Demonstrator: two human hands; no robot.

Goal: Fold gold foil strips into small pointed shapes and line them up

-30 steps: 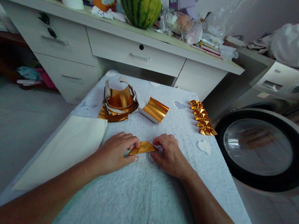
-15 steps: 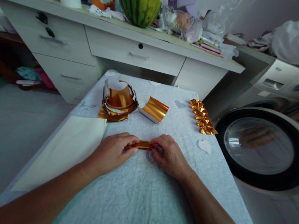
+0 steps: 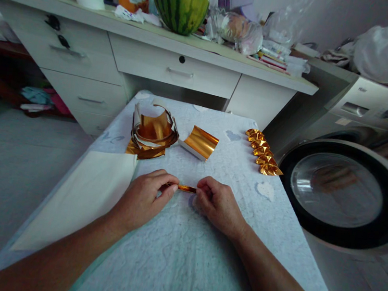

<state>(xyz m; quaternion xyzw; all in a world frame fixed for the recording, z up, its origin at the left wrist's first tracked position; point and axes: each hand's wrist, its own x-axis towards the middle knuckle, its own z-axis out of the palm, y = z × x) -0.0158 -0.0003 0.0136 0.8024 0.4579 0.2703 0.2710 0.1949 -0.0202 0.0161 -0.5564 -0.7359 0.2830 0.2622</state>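
A narrow strip of folded gold foil paper (image 3: 186,188) spans the gap between my two hands, over the middle of the cloth-covered table. My left hand (image 3: 152,193) pinches its left end between thumb and fingers. At the other end, my right hand (image 3: 220,203) grips it with curled fingertips. Both ends are hidden by the fingers. Beyond them lies a curled sheet of gold foil paper (image 3: 202,142), white underneath. A pile of curved gold sheets (image 3: 154,132) sits to its left. Several folded gold foil pieces (image 3: 263,152) are nested in a row at the table's right side.
White paper (image 3: 80,196) lies along the table's left part. Behind the table is a white drawer desk (image 3: 176,67) bearing half a watermelon (image 3: 178,4), bags and small items. On the right, the open round door (image 3: 336,191) of a washing machine (image 3: 371,104) stands near the table's edge.
The gold foil paper between my hands has become narrower and flatter. My fingers have shifted slightly at its ends. The other pieces on the table stay put.
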